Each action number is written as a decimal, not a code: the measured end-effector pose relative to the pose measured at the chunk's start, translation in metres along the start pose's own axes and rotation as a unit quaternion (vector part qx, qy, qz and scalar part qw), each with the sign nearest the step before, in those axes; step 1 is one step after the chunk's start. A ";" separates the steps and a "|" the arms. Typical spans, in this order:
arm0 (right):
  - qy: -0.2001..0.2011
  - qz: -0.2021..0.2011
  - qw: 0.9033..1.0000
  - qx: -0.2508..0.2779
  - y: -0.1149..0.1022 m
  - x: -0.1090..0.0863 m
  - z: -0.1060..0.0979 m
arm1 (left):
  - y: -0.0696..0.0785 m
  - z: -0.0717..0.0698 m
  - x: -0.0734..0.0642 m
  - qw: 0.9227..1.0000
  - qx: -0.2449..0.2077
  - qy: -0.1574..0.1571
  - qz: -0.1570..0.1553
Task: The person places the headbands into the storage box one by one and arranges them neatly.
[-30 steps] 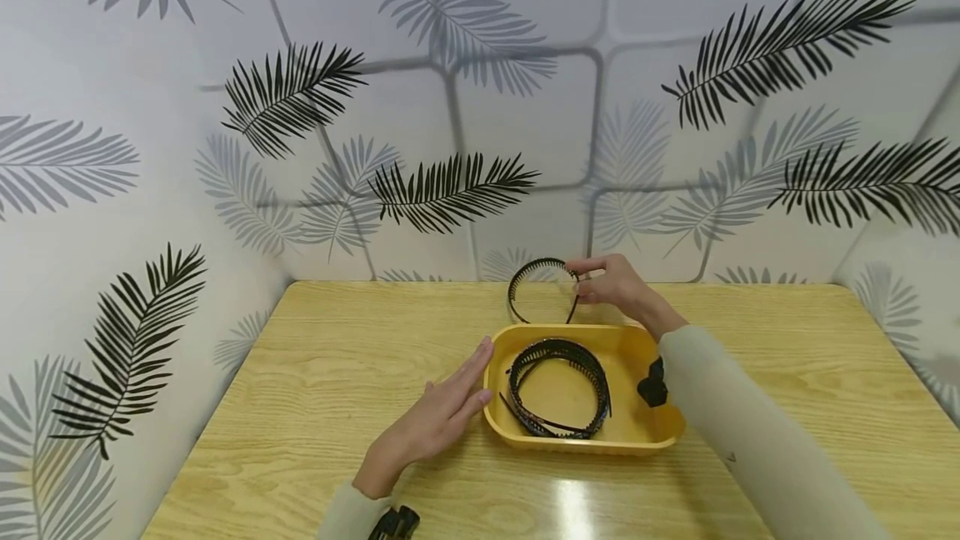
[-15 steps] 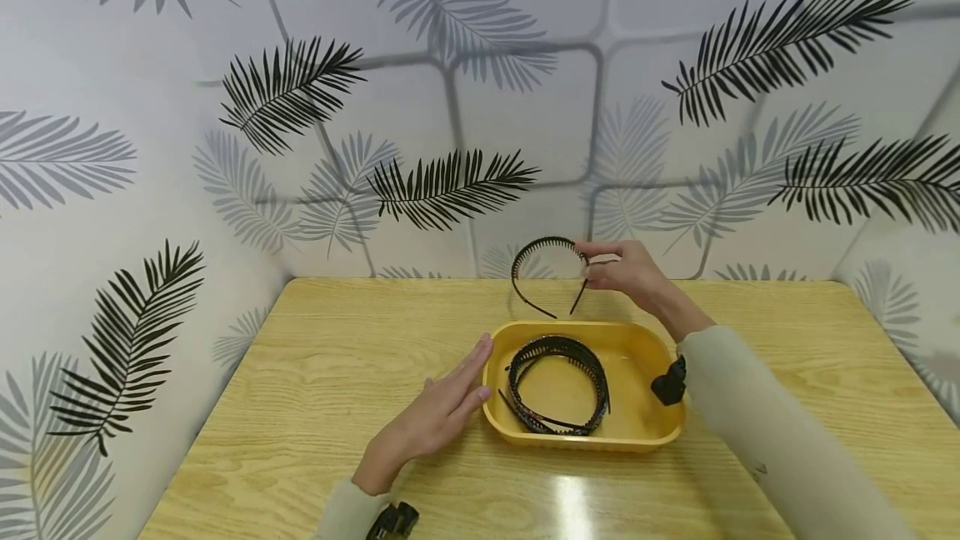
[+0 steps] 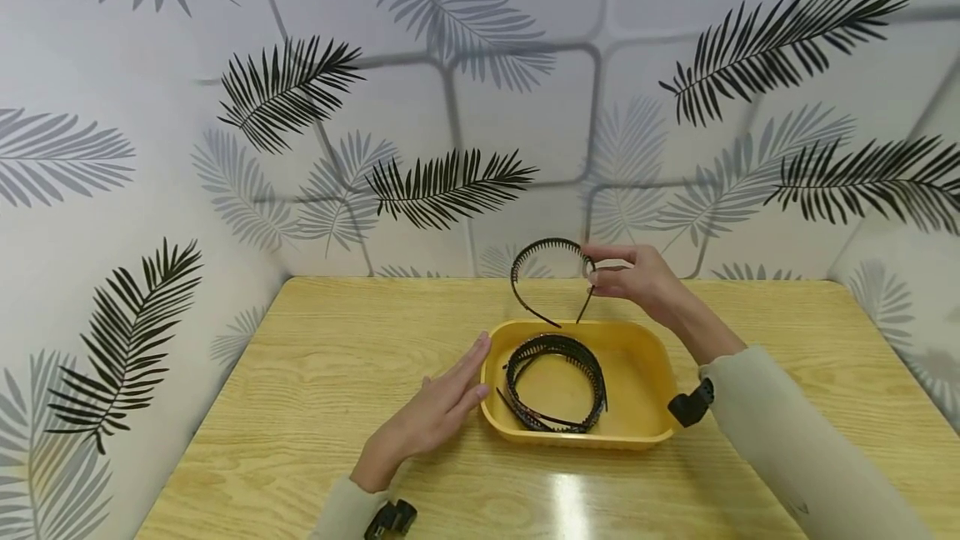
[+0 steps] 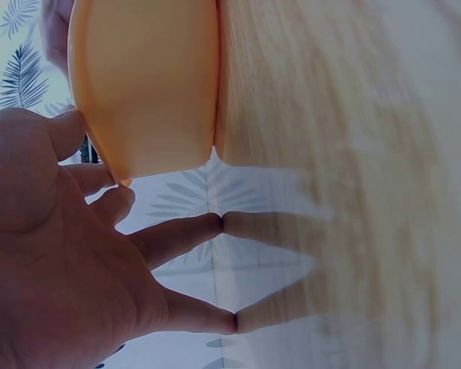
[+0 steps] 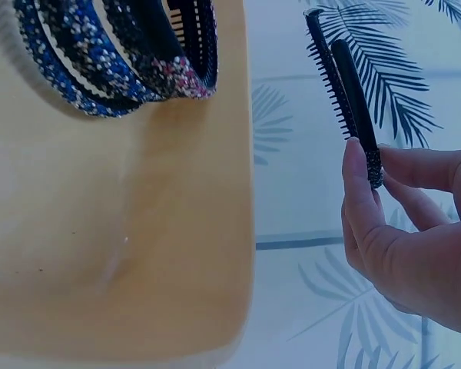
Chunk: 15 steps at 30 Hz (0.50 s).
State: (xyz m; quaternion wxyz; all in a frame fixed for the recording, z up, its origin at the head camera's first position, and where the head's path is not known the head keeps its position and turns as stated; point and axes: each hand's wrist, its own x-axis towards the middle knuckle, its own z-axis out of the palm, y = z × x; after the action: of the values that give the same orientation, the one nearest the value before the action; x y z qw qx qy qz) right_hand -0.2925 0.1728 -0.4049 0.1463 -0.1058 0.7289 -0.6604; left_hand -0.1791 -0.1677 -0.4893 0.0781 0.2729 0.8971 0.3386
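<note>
My right hand (image 3: 637, 277) pinches a thin black toothed headband (image 3: 525, 261) by one side, holding it upright above the far rim of a yellow basket (image 3: 637, 382). In the right wrist view, dark glitter shows on this headband (image 5: 374, 165) beside the fingertips. Inside the basket, at its left, lies a stack of several headbands (image 3: 600, 377); the right wrist view shows them covered in blue, silver and pink glitter. My left hand (image 3: 431, 419) rests against the basket's left end with straight fingers. In the left wrist view two fingertips of the left hand (image 4: 77, 269) touch the table.
The basket stands on a wood-grain table (image 3: 337, 357). Behind and to the left rises a pale wall (image 3: 525, 123) printed with feathery leaves. A black wrist camera (image 3: 692, 403) on the right sleeve hangs close to the basket's right rim.
My right hand has lifted the headband from behind the basket, then shifted right and slightly down with it, so its tips now overlap the far rim. The left hand stays in place.
</note>
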 end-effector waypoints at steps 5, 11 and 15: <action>-0.003 -0.003 1.000 -0.001 0.001 -0.014 0.002 | 0.001 -0.001 0.000 1.000 0.000 0.004 0.001; -0.002 -0.004 1.000 0.002 0.005 -0.030 0.005 | 0.001 0.000 0.000 1.000 0.002 0.001 0.001; -0.003 0.002 1.000 0.003 0.006 -0.041 0.007 | 0.001 -0.001 0.000 1.000 0.003 0.002 0.001</action>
State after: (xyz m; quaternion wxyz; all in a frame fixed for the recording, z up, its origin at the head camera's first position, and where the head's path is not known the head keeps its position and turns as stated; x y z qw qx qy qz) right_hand -0.2513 0.1814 -0.4082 0.1503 -0.1055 0.7265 -0.6621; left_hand -0.1785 -0.1673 -0.4878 0.0751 0.2728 0.8980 0.3370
